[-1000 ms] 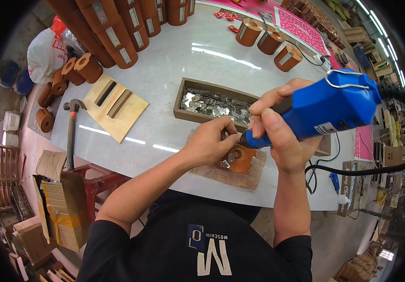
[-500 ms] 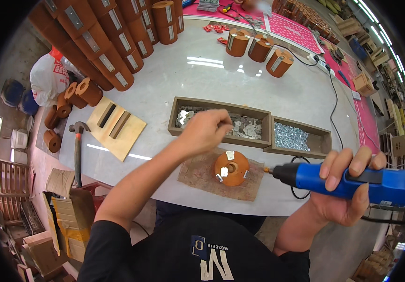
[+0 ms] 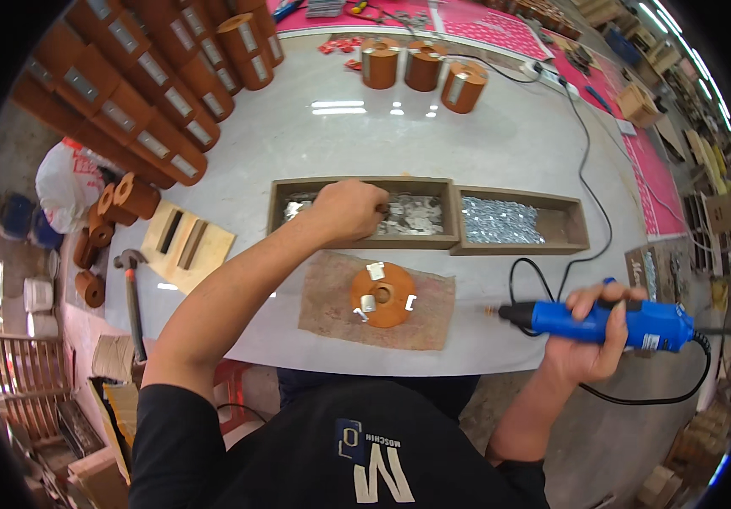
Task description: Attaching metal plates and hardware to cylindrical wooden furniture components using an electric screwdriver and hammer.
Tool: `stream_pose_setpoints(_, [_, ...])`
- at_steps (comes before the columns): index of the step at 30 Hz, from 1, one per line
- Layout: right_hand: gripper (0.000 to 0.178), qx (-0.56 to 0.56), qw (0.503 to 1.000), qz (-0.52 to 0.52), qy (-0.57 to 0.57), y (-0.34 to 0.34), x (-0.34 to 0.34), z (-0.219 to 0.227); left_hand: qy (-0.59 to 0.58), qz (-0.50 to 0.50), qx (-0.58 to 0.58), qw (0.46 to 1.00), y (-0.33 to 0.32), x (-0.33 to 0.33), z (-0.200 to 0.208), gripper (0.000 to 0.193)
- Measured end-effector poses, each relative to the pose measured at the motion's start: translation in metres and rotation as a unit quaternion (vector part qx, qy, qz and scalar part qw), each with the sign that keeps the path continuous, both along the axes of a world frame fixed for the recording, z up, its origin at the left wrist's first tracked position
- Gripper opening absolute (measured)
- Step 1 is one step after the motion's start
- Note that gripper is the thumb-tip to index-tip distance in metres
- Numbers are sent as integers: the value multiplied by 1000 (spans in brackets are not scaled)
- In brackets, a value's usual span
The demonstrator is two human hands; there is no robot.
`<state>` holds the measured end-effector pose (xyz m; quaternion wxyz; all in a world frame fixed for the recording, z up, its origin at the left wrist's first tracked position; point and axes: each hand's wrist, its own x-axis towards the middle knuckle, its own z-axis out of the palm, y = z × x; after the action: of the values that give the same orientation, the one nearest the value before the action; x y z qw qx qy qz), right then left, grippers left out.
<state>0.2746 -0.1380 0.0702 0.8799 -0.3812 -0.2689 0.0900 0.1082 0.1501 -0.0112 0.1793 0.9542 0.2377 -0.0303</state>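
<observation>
My right hand (image 3: 588,349) grips a blue electric screwdriver (image 3: 658,326), its black nose pointing left over the table's near right side. My left hand (image 3: 348,210) reaches into a long wooden box (image 3: 365,243) of small flat metal pieces (image 3: 416,216). Its fingers are bent and closed; whatever they hold is hidden. In front of me, an orange-brown cylinder (image 3: 395,307) stands on end on a worn brown mat (image 3: 319,310). Its top has a central hole and several small metal pieces on or around it.
A second wooden box (image 3: 565,225) holds many silvery screws (image 3: 501,222). To the left are a slotted board (image 3: 210,254), a hammer (image 3: 133,297) and tall stacks of brown cylinders (image 3: 153,110). Three more cylinders (image 3: 425,68) stand at the back; a black cord (image 3: 586,153) crosses the right side.
My left hand has lowered into the box of metal pieces. My right hand has moved the screwdriver left and slightly down. The whole view has shifted.
</observation>
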Motion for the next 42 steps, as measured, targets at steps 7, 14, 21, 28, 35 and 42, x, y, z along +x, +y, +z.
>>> stream_pose_setpoints(7, [31,-22,991,-135,-5,92,60,-25,-59,53,-85,993,-9,-11,10,26])
stream_pose_setpoints(14, [29,2,992,-127,12,97,55,-18,-232,194,-242,922,-32,-42,47,19])
stream_pose_setpoints(21, [29,-66,992,-105,-7,112,56,-45,-238,47,-70,968,-65,-37,61,17])
stream_pose_setpoints(28, [29,10,990,-137,26,82,59,-14,43,18,-31,998,2,5,6,30])
stream_pose_setpoints(35, [17,59,986,-126,91,39,71,10,-37,3,7,999,-1,2,-1,17])
stream_pose_setpoints(42, [20,59,983,-139,105,36,76,9,-157,145,-153,965,-8,-15,28,20])
